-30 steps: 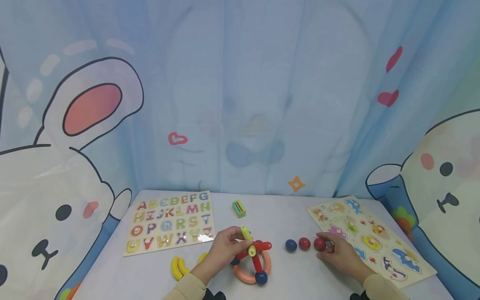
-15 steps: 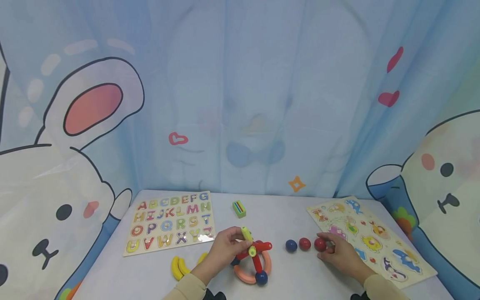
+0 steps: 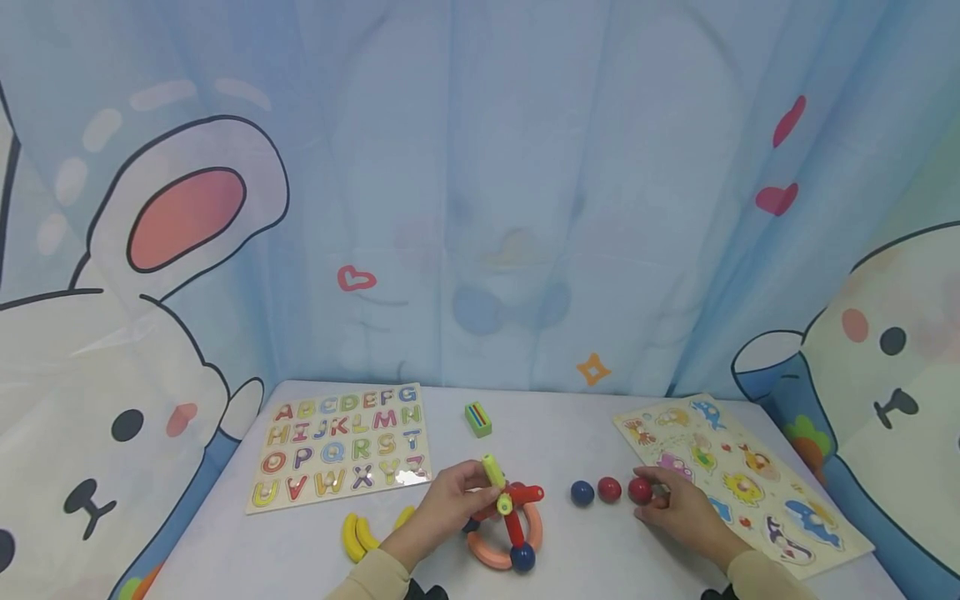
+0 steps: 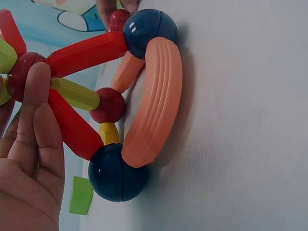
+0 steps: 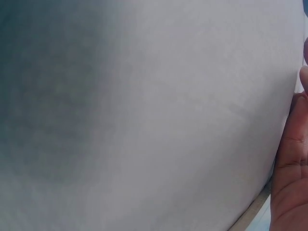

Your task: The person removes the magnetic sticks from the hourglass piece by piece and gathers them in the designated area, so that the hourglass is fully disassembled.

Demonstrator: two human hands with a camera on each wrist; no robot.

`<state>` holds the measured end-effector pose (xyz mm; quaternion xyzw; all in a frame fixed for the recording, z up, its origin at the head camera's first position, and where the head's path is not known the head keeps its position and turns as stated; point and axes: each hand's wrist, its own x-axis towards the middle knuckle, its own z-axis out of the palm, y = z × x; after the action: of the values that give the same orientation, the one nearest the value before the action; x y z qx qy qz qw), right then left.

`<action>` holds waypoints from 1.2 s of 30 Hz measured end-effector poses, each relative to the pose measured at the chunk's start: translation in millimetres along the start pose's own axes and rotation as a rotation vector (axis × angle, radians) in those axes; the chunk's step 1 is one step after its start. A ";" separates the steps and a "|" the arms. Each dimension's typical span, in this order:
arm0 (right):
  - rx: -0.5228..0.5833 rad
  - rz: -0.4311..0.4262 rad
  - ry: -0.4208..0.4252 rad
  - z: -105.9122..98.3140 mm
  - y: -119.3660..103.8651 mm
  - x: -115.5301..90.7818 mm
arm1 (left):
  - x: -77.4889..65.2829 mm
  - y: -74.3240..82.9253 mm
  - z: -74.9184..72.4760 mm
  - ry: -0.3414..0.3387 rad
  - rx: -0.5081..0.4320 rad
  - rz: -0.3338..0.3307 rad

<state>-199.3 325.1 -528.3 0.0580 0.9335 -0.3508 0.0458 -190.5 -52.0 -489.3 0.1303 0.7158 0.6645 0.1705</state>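
A structure of magnetic rods and balls stands near the table's front, its curved orange rod (image 4: 156, 103) joining two blue balls (image 4: 118, 173) at the base. Red rods (image 3: 514, 529) slope up from the base to a red ball (image 4: 20, 79) at the top, where yellow-green rods (image 3: 492, 471) stick out. My left hand (image 3: 446, 504) holds the structure at this top ball, its fingers against it. To the right, my right hand (image 3: 684, 510) pinches a red ball (image 3: 640, 490) between thumb and fingers, at the end of a row with another red ball (image 3: 609, 489) and a blue ball (image 3: 582, 492).
An alphabet puzzle board (image 3: 318, 467) lies at the back left, and an animal puzzle board (image 3: 720, 458) lies under and beyond my right hand. Yellow curved rods (image 3: 358, 535) rest by my left forearm. A small green striped block (image 3: 477, 418) sits behind the structure.
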 end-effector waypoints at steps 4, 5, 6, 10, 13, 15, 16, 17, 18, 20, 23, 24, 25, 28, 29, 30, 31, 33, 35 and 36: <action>-0.002 0.003 -0.002 0.0 0.2 -0.1 | -0.5 -1.9 -1.5 -0.033 -0.013 -0.001; -0.001 0.007 -0.003 0.1 0.2 0.0 | -0.4 -2.2 -1.6 -0.041 -0.022 -0.005; -0.001 0.007 -0.003 0.0 -0.1 -0.1 | -0.5 -2.4 -1.8 -0.047 -0.027 -0.007; 0.005 0.001 -0.004 -0.4 -0.1 -0.1 | -0.3 -3.6 -2.3 -0.058 -0.028 -0.015; 0.010 -0.013 -0.005 -1.4 1.0 -0.5 | 0.3 -4.8 -2.3 -0.057 -0.003 -0.020; 0.004 -0.020 0.000 -3.3 1.5 -0.9 | 0.5 -5.6 -2.1 -0.062 0.006 -0.020; -0.003 -0.023 0.005 -4.7 1.5 -1.4 | 0.6 -6.1 -2.0 -0.067 0.012 -0.017; -0.007 -0.023 0.009 -6.3 1.5 -1.9 | 0.6 -6.0 -1.8 -0.071 0.016 -0.017; -0.015 -0.029 0.016 -8.4 1.1 -2.6 | 0.5 -5.9 -1.5 -0.074 0.022 -0.018; -0.020 -0.038 0.034 -13.3 -1.6 -3.8 | 0.5 -5.8 -1.1 -0.079 0.036 -0.022; 0.011 -0.065 0.048 -18.0 -16.5 -8.8 | 0.4 -4.2 0.0 -0.073 0.065 -0.037; 0.034 -0.082 0.047 -17.5 -25.0 -11.4 | 0.2 -3.7 0.3 -0.069 0.072 -0.042; 0.065 -0.102 0.040 -15.7 -35.1 -14.8 | 0.0 -3.3 0.4 -0.066 0.078 -0.046; 0.190 -0.183 -0.037 -2.3 -68.7 -27.9 | -0.6 -2.7 1.1 -0.057 0.088 -0.050; 0.235 -0.214 -0.080 3.4 -80.1 -32.7 | -1.0 -2.7 1.5 -0.055 0.085 -0.049; 0.276 -0.241 -0.128 9.3 -91.2 -37.5 | -1.3 -2.7 1.6 -0.053 0.086 -0.048; 0.315 -0.267 -0.174 15.2 -101.0 -41.8 | -1.5 -2.8 1.9 -0.051 0.086 -0.046; 0.374 -0.306 -0.253 26.0 -117.9 -48.7 | -2.0 -2.9 2.9 -0.047 0.083 -0.044; 0.410 -0.320 -0.293 36.0 -131.2 -52.8 | -2.2 -3.2 3.5 -0.044 0.082 -0.037; 0.426 -0.326 -0.304 40.5 -136.0 -53.9 | -2.1 -3.5 3.6 -0.042 0.083 -0.034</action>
<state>-163.2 192.7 -463.5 -0.1375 0.8184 -0.5461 0.1146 -187.0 -49.9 -492.8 0.1391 0.7410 0.6286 0.1911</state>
